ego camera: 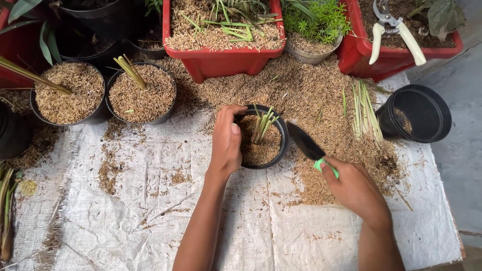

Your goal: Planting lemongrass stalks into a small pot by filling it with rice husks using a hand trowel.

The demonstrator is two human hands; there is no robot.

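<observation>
A small black pot [281,131] filled with rice husk stands at the middle of a white woven sheet [125,216], with several cut green stalks [263,125] upright in it. My left hand [226,143] grips the pot's left rim, thumb over the edge. My right hand [354,188] holds a small trowel [305,142] with a black blade and green handle, the blade tip next to the pot's right side. A heap of loose husk [311,95] lies behind and to the right.
Two husk-filled black pots [68,93] [143,93] stand at the left. Red planters [221,37] line the back; white-handled pruning shears [396,30] lie in the right one. An empty black pot [414,113] and cut stalks [364,110] sit right.
</observation>
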